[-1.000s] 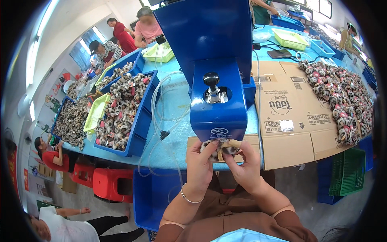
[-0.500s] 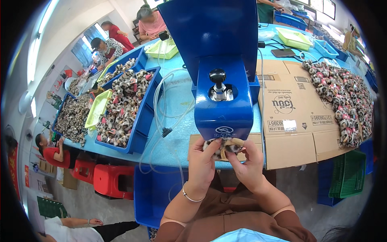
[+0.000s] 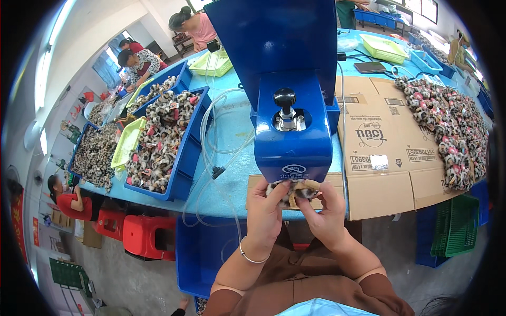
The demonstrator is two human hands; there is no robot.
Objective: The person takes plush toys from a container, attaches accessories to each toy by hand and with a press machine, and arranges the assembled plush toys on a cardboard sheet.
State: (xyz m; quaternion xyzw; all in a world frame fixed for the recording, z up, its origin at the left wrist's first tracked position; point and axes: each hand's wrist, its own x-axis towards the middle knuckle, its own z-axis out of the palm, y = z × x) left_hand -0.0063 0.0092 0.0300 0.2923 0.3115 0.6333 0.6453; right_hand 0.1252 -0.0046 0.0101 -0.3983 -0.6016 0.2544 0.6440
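Observation:
Between my two hands is a small spotted plush piece [image 3: 287,196] with tan parts, pressed up at the lower front of a blue machine [image 3: 293,150]. My left hand [image 3: 265,210] pinches its left side, thumb on top. On the right side, my right hand [image 3: 322,215] grips it with thumb and fingers closed. The piece's far edge goes out of sight under the machine's head. A black knob [image 3: 284,98] stands on the machine's top.
A blue crate [image 3: 182,158] of spotted plush pieces stands at left, with a light-green basket [image 3: 129,141] beside it. Flattened cardboard [image 3: 377,152] lies at right, with rows of plush pieces [image 3: 453,131] on it. A clear hose [image 3: 206,131] loops left of the machine. Red stools [image 3: 150,236] and people are beyond.
Both hands and the plush piece stay almost still at the machine. At lower left, a person in white has moved mostly out of view. People at the back left have shifted posture.

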